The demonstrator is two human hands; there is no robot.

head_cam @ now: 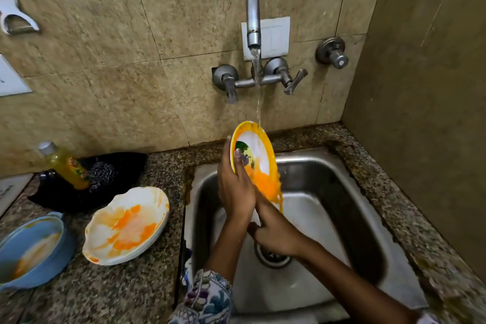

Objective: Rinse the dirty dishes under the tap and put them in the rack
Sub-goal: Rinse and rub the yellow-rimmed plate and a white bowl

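Observation:
A small yellow-rimmed plate [259,151] with a white centre and a picture stands tilted on edge over the steel sink [349,208]. Water runs from the tap [253,21] onto its top rim, and orange residue streams off its lower edge. My left hand [235,184] grips the plate's left rim, thumb on its face. My right hand [276,231] holds the plate's lower edge from below. A white shell-shaped dish [126,223] smeared with orange and a blue oval dish [31,247] with orange residue sit on the counter to the left.
A yellow soap bottle [67,166] and a steel scrubber [101,172] lie in a black holder [121,166] at the back left. The sink drain [271,255] lies under my wrists. A wall valve [332,52] and a tiled side wall stand on the right.

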